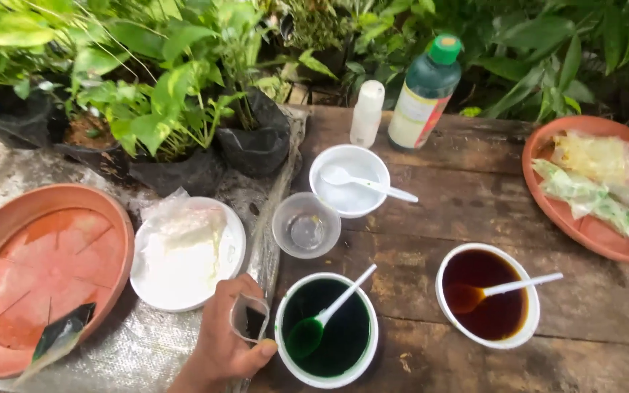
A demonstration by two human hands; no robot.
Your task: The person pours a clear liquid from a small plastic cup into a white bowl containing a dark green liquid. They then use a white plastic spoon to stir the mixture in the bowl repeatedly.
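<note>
My left hand (220, 342) is at the bottom middle, closed around a small clear plastic cup (249, 319) that is squeezed out of shape. It hovers just left of a white bowl of dark green liquid (327, 340) with a white spoon in it. A white plate (187, 255) holding a plastic bag of white material lies just above the hand. An empty clear cup (306, 225) stands beyond it. My right hand is out of sight.
A bowl of brown liquid (487, 295) with a spoon sits right. A white bowl (349, 180) with a spoon, a small white bottle (367, 113) and a green-capped bottle (426, 91) stand behind. Terracotta saucers lie left (45, 276) and right (595, 189). Bagged plants (176, 116) line the back.
</note>
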